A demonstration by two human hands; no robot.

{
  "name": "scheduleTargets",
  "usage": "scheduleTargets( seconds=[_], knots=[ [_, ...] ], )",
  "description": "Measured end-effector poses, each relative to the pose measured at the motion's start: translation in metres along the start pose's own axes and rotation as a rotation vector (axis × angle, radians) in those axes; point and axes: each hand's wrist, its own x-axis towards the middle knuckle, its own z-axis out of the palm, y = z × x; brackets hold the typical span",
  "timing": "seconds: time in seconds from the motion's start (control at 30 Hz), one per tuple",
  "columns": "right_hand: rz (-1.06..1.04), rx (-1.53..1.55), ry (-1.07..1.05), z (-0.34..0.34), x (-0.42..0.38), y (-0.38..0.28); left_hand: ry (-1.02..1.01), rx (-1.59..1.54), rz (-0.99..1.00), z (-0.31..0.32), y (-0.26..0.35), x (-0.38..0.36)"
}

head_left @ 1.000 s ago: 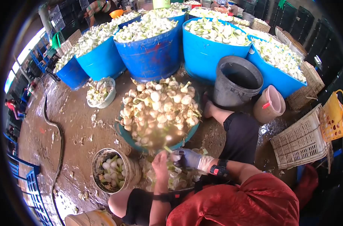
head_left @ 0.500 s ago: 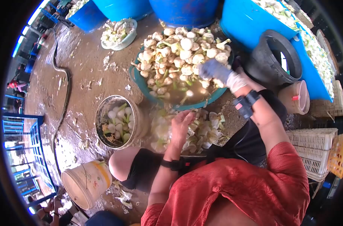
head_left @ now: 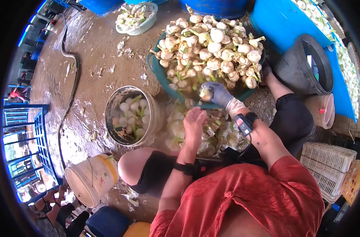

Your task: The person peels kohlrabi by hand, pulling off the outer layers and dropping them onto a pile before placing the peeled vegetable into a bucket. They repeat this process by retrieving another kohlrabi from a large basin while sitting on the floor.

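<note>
My right hand (head_left: 218, 94), in a grey-blue glove, is closed round a dirty white onion (head_left: 205, 94) at the near rim of the green tub (head_left: 158, 75). That tub is heaped with unpeeled onions (head_left: 213, 47) with short stalks, and brownish water shows at its near side. My bare left hand (head_left: 195, 120) is closed just below and left of it, over the peelings; whatever its fingers may hold is hidden. A heap of onion peelings (head_left: 217, 136) lies between my legs. Left of my left hand stands a bucket (head_left: 108, 114) with peeled white onions (head_left: 133, 114) that have green stems.
A tipped whitish bucket (head_left: 87, 179) lies at the lower left. Behind the tub stand blue barrels (head_left: 215, 10) and a basin of peelings (head_left: 144, 25). At the right are a black tub (head_left: 294, 69), a pink bucket (head_left: 324, 110) and white crates (head_left: 328, 158). A hose (head_left: 78, 75) crosses the wet floor.
My right hand has come back from the onion heap towards my left hand, now with an onion in it. The left hand stays over the peelings. The whole view has shifted slightly.
</note>
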Motion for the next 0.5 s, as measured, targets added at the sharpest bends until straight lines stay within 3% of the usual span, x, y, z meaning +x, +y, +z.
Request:
scheduleTargets(
  seconds=[0.07, 0.1, 0.13, 0.17, 0.2, 0.23, 0.27, 0.33, 0.37, 0.43, 0.47, 0.5],
  knots=[
    [0.134, 0.354, -0.056, -0.004, -0.003, -0.021, 0.063, 0.041, 0.065, 0.000, -0.009, 0.009],
    [0.139, 0.636, -0.102, 0.022, -0.008, 0.000, 0.048, 0.120, 0.326, -0.001, -0.019, 0.019],
    [0.134, 0.637, -0.104, 0.021, -0.008, -0.016, 0.033, 0.200, 0.588, -0.003, -0.025, 0.025],
    [0.519, 1.166, 0.000, 0.016, -0.006, -0.048, 0.158, 0.527, 0.548, -0.005, -0.025, 0.025],
    [0.922, 1.678, 0.115, 0.008, -0.002, -0.078, 0.196, 0.506, 0.517, 0.001, -0.013, 0.015],
    [0.968, 1.948, 0.080, -0.001, 0.002, -0.099, 0.238, 0.476, 0.558, 0.000, -0.014, 0.019],
    [0.964, 1.948, 0.070, -0.011, 0.001, -0.112, 0.278, 0.446, 0.600, 0.000, -0.010, 0.019],
    [0.810, 1.664, -0.241, -0.031, -0.007, -0.128, 0.244, 0.322, 0.618, 0.001, -0.004, 0.014],
    [0.859, 1.535, -0.215, -0.033, -0.011, -0.131, 0.176, 0.116, 0.559, 0.004, -0.002, 0.011],
    [0.299, 0.062, -0.052, -0.033, -0.037, -0.121, 0.085, -0.100, 0.519, 0.007, 0.006, 0.002],
    [0.260, -0.145, -0.205, -0.037, -0.030, -0.112, 0.079, -0.106, 0.434, 0.007, 0.005, -0.003],
    [0.218, 0.249, 0.050, -0.024, -0.030, -0.098, 0.085, 0.002, 0.526, 0.002, -0.004, 0.005]
  ],
)
